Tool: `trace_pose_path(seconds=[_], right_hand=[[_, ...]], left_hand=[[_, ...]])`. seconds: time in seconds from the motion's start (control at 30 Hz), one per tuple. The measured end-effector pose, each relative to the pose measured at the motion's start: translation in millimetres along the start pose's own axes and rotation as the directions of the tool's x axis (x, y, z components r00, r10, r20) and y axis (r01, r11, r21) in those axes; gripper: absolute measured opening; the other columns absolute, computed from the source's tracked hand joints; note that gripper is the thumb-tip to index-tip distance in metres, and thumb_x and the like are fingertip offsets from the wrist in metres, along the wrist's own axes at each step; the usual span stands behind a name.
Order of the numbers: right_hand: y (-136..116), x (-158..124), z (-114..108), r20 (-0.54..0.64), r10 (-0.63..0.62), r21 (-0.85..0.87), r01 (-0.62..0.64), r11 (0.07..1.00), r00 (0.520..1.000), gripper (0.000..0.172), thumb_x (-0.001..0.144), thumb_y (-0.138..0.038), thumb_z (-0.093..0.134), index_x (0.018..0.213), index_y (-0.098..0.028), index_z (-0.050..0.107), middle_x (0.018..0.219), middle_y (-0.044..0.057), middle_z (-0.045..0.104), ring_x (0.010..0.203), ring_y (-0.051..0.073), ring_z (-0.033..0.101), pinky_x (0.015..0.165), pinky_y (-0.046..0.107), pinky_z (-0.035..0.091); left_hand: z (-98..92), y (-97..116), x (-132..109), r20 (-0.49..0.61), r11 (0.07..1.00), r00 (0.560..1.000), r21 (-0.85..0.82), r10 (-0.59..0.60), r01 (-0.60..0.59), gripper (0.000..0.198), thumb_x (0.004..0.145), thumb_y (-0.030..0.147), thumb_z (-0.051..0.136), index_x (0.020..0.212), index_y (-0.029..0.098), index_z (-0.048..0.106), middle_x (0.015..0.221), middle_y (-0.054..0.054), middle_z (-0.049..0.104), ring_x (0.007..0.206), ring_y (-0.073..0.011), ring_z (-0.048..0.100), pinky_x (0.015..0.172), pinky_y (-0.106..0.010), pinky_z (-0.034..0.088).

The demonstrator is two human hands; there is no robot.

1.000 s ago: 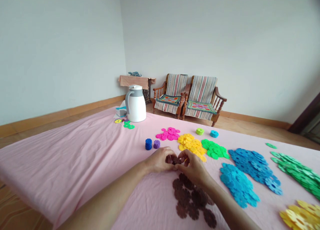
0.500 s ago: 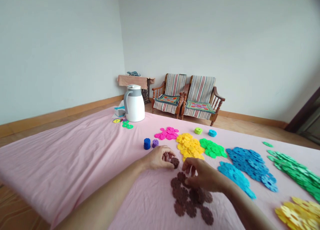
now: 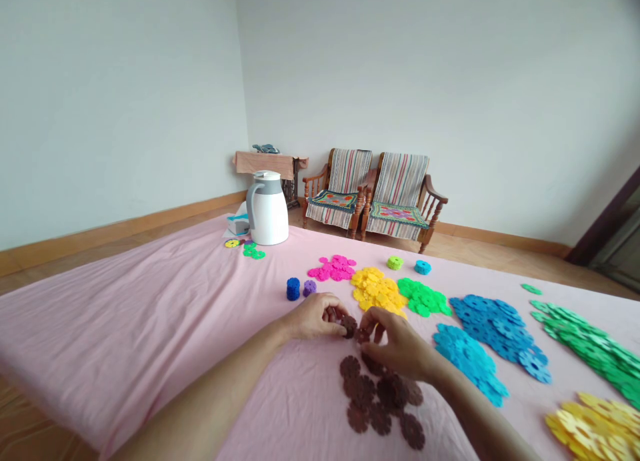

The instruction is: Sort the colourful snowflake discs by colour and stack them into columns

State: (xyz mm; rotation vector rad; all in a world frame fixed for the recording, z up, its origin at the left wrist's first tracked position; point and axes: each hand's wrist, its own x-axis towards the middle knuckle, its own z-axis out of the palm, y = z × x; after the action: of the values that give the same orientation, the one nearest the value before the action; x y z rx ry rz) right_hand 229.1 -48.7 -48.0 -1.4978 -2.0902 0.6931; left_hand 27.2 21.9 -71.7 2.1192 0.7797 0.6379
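My left hand (image 3: 320, 316) is closed around a few brown flower-shaped discs (image 3: 349, 325), their notched faces showing past the fingertips. Just to the right, my right hand (image 3: 393, 341) pinches a single brown disc (image 3: 362, 335) between thumb and fingers, close beside the ones in my left hand. Below my hands a loose pile of brown discs (image 3: 373, 394) lies on the pink cloth (image 3: 290, 394); part of it is hidden by my right hand. A dark blue stack (image 3: 293, 289) and a purple stack (image 3: 310, 287) stand beyond my left hand.
Piles of pink (image 3: 333, 268), yellow (image 3: 376, 291), green (image 3: 424, 297) and blue discs (image 3: 495, 327) spread to the right. Small lime (image 3: 395, 263) and light blue stacks (image 3: 423, 267) stand farther back. A white jug (image 3: 270, 211) stands at the far left; two wooden chairs (image 3: 397, 191) are behind.
My right hand has taken a brown disc from the pile's upper edge and brought it up beside my left hand. My left hand stays almost still with its discs.
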Motion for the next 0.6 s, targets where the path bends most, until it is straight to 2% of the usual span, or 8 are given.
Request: trace_pose_path(seconds=[0.1,0.17,0.37,0.5,0.6], right_hand=[[-2.3,8.4,8.1,-0.178,0.029,0.083,-0.014,0.996,0.984,0.015,0.067,-0.014,0.053,0.081,-0.018,0.056,0.077,0.001,0.06,0.067,0.013,0.054,0.061,0.025,0.041],[-2.9,12.9,15.8,-0.239,0.038,0.12,-0.009,0.993,0.97,0.014,0.068,-0.017,0.054,0.082,-0.018,0.055,0.077,0.001,0.06,0.067,0.013,0.054,0.061,0.025,0.042],[-1.6,16.6,29.4,-0.258,0.058,0.145,-0.021,0.989,0.964,0.017,0.067,-0.02,0.058,0.084,-0.017,0.056,0.077,0.002,0.06,0.067,0.014,0.055,0.06,0.025,0.042],[5.0,16.0,24.3,-0.301,0.032,0.098,-0.003,0.995,0.953,0.015,0.071,-0.021,0.053,0.084,-0.017,0.059,0.075,0.002,0.061,0.065,0.014,0.055,0.06,0.025,0.043],[14.0,13.8,19.7,-0.316,-0.001,0.007,0.004,1.0,0.949,0.018,0.071,-0.014,0.046,0.08,-0.017,0.062,0.075,0.003,0.064,0.068,0.015,0.057,0.064,0.026,0.043]], left_hand=[[0.1,0.9,-0.2,-0.006,1.0,1.0,0.003,-0.004,0.004,0.029,0.066,0.028,0.073,0.091,0.014,0.069,0.075,-0.001,0.057,0.06,-0.01,0.048,0.053,-0.02,0.037],[0.2,1.2,-0.2,-0.011,1.0,1.0,0.01,-0.015,0.015,0.031,0.064,0.028,0.074,0.092,0.014,0.069,0.075,-0.001,0.057,0.06,-0.01,0.049,0.052,-0.02,0.037],[-0.1,5.7,-0.9,-0.008,0.999,1.0,0.03,-0.017,0.017,0.028,0.068,0.029,0.071,0.091,0.014,0.069,0.075,-0.002,0.058,0.062,-0.0108,0.051,0.053,-0.02,0.037],[0.1,6.9,-0.9,-0.016,1.0,1.0,0.02,-0.011,0.011,0.029,0.066,0.026,0.072,0.092,0.013,0.068,0.074,-0.002,0.058,0.061,-0.0104,0.051,0.053,-0.02,0.038],[-1.2,6.5,-1.1,-0.041,0.999,0.999,0.047,-0.004,0.005,0.03,0.064,0.027,0.074,0.088,0.013,0.067,0.075,-0.001,0.058,0.058,-0.0091,0.049,0.052,-0.019,0.039]])
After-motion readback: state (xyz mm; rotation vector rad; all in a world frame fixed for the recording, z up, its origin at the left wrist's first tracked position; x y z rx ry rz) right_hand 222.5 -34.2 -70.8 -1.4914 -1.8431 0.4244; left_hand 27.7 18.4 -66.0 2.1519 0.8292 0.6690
